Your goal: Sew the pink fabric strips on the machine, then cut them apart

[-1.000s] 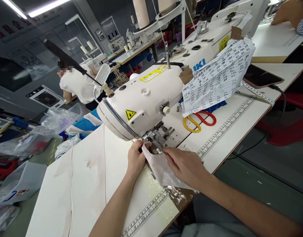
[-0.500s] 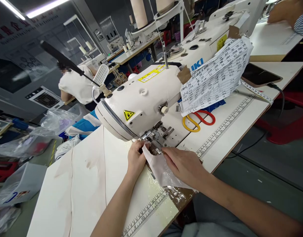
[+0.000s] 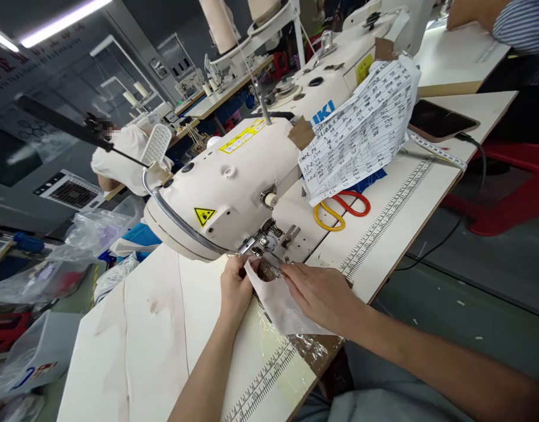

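A white sewing machine (image 3: pixel 234 187) stands on the white table (image 3: pixel 155 328), its needle and presser foot (image 3: pixel 269 249) just above a small white fabric piece (image 3: pixel 280 302). My left hand (image 3: pixel 234 288) pinches the fabric's left edge beside the foot, fingers curled closed. My right hand (image 3: pixel 322 293) lies on the fabric's right side, fingertips pressed to it right at the foot. The fabric's front end hangs towards the table's near edge.
Scissors with yellow and red handles (image 3: pixel 342 208) lie behind the machine, under a printed paper sheet (image 3: pixel 361 132) taped to it. A phone (image 3: pixel 440 120) and a measuring tape (image 3: pixel 436 150) lie far right. Another person (image 3: pixel 124 158) sits at the left; someone's arm (image 3: pixel 484 12) is top right.
Only the camera view has shifted, so everything sits lower and further left in frame. Both hands stay on the fabric at the presser foot.
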### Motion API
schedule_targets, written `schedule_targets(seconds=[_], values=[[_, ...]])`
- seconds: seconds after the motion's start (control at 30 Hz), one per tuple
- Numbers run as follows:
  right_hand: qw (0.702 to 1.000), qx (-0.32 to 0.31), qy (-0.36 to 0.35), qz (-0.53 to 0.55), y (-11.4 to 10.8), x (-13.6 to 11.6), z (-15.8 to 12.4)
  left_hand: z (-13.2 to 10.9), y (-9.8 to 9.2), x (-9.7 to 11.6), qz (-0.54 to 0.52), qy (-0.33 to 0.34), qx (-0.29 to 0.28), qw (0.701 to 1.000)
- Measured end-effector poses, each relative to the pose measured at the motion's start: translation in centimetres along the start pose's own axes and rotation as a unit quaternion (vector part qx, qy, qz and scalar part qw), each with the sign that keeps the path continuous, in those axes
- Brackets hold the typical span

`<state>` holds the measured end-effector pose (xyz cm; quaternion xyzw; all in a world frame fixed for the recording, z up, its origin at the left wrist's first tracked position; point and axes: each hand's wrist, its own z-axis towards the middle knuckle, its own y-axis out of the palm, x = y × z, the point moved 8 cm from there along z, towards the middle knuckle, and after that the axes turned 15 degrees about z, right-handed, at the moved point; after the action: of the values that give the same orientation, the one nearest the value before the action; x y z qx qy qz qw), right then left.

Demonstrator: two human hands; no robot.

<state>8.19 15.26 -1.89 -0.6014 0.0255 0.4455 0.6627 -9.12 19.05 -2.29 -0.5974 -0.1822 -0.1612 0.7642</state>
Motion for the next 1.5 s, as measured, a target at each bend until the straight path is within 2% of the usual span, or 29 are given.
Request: schedule_targets(seconds=[0.17,0.27,0.33,0.4,0.53,0.6,0.7,0.83,0.97,1.13,1.3,1.5], values=[[0.999,-0.025,0.031,0.003,-0.2,0.2,0.2,-0.2,-0.2,-0.3,-0.028,-0.029,-0.001,0.999],[0.998,-0.039,0.040,0.004,-0.3,0.1,0.3,-0.3,-0.2,-0.3,-0.025,-0.021,0.004,0.999],[0.998,-0.044,0.047,-0.002,-0.2,0.1,0.3,-0.3,-0.4,0.2,-0.006,0.019,0.018,1.000],[0.998,-0.041,0.048,-0.016,0.0,0.0,0.4,-0.5,-0.7,1.2,0.034,0.090,0.048,0.994],[0.998,-0.022,0.040,-0.045,0.4,-0.3,0.3,-1.3,-1.1,3.3,0.113,0.226,0.115,0.961],[0.998,-0.009,0.045,-0.045,0.2,-0.2,-0.3,-1.6,-1.2,3.9,0.126,0.261,0.114,0.950],[0.999,0.012,0.037,-0.001,-0.6,-0.1,-2.3,-1.9,-1.2,4.4,0.139,0.288,0.063,0.945],[0.994,0.035,0.003,0.104,-2.3,-0.2,-6.4,-2.7,-1.0,5.1,0.180,0.290,-0.010,0.940],[0.991,0.051,-0.009,0.124,-3.3,0.4,-9.0,-3.6,-0.4,6.2,0.247,0.268,-0.002,0.931],[0.993,0.065,0.004,0.096,-4.3,1.9,-9.7,-4.8,0.7,6.9,0.281,0.239,0.032,0.929],[0.992,0.076,0.014,0.103,-5.3,2.2,-9.8,-5.8,0.7,6.4,0.250,0.241,0.052,0.936],[0.986,0.038,0.015,0.163,-4.2,1.8,-9.8,-5.9,0.5,5.9,0.236,0.245,0.042,0.939]])
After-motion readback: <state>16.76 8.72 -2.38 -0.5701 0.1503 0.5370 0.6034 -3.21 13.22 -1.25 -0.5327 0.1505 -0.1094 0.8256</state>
